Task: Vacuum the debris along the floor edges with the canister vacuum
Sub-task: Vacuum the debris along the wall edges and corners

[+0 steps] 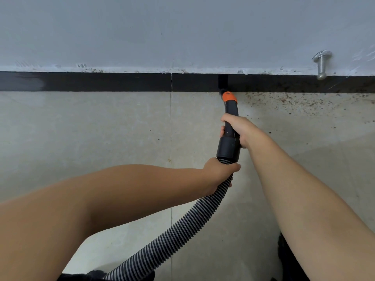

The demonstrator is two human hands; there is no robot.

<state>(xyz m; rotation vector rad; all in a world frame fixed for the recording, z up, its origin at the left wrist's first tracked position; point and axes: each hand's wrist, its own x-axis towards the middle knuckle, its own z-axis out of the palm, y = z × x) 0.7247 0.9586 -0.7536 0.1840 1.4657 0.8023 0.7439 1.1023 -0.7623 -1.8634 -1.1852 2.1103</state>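
Note:
A black vacuum handle (229,142) with an orange collar (229,96) points at the black baseboard (101,81). Its brush tip touches the line where floor meets baseboard. My right hand (238,128) is wrapped around the handle's upper part. My left hand (220,172) grips the ribbed grey-black hose (182,218) just below the handle's cuff. The hose runs down to the lower left and out of the frame. Brown debris (294,102) is scattered on the pale tile floor along the baseboard, right of the tip. The canister is not in view.
A grey-white wall (182,33) rises above the baseboard. A metal door stopper (321,64) juts from the wall at the right. A tile joint (170,128) runs down the floor left of the handle. Dark objects sit at the bottom edge.

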